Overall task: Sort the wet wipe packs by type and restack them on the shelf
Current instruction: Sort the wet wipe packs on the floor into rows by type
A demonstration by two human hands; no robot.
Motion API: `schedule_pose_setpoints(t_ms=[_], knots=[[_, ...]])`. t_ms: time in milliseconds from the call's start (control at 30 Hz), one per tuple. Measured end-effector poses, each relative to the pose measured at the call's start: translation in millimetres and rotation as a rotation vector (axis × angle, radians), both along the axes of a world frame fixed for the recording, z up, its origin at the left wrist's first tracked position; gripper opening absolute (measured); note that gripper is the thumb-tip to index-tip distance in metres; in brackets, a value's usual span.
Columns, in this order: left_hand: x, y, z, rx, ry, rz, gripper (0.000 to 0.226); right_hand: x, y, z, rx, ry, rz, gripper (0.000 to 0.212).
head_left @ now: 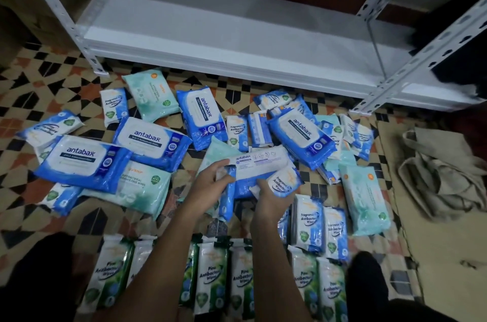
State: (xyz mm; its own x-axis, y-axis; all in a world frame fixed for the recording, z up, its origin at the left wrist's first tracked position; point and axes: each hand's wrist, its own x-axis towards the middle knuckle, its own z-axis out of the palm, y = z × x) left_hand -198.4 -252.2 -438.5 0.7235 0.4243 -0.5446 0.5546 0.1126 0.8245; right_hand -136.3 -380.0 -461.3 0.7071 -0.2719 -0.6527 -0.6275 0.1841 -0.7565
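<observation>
Both hands work low over a patterned tile floor [26, 79] littered with wet wipe packs. The left hand [210, 184] curls its grip round the left end of a large blue pack [259, 163] turned back side up, thumb on top near the printed label. The right hand [271, 198] pinches a small blue and white pack [286, 180] between thumb and fingers, and this small pack lies against the right end of the big one. Both packs are held just above the floor, in the middle of the scatter.

Around them lie more large blue packs [81, 161], several pale green packs [151, 95] and many small blue and white ones [114, 105], some overlapping, facing all ways. Nearest the person, a tidy row of green and white pine packs [210, 274] lies side by side, and to its right a short row of small blue and white packs [308, 224] lies the same way.

Beyond the scatter stands a white metal shelf [237, 29], its lowest board bare, with perforated uprights at each side. A crumpled beige cloth bag [442, 174] lies on the floor at the right.
</observation>
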Motion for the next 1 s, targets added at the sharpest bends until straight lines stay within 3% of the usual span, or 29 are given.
schedule_pose_setpoints(t_ms=[167, 267, 400, 567, 733, 800, 900, 1000], knots=[[-11.7, 15.7, 2.7, -0.066, -0.054, 0.291, 0.037, -5.2, 12.1, -1.6, 0.027, -0.169, 0.195, 0.071], [-24.4, 24.5, 5.6, -0.033, -0.032, 0.435, 0.036, 2.2, 28.8, 5.6, -0.005, -0.234, 0.494, 0.056], [-41.3, 30.2, 8.6, 0.057, 0.066, 0.51, 0.04, 17.2, 36.9, 19.5, -0.126, -0.232, 0.854, 0.052], [-49.3, 23.2, 19.5, 0.042, 0.094, 0.566, 0.046, 10.6, 7.7, 31.4, -0.372, -0.291, 0.872, 0.045], [-56.2, 10.1, 36.4, -0.012, 0.101, 0.625, 0.06, -9.9, -24.0, 38.0, -0.434, -0.322, 0.881, 0.053], [-60.9, 10.0, 24.3, -0.131, 0.128, 0.677, 0.065, -16.0, -35.6, 44.2, -0.445, -0.32, 0.868, 0.053], [-65.6, 15.6, -21.6, -0.361, 0.141, 0.73, 0.05, -22.1, -48.2, 44.7, -0.497, -0.293, 0.87, 0.051], [-69.8, 6.9, -11.4, -0.489, 0.16, 0.715, 0.06, -27.8, -49.2, 42.4, -0.56, -0.253, 0.925, 0.056]])
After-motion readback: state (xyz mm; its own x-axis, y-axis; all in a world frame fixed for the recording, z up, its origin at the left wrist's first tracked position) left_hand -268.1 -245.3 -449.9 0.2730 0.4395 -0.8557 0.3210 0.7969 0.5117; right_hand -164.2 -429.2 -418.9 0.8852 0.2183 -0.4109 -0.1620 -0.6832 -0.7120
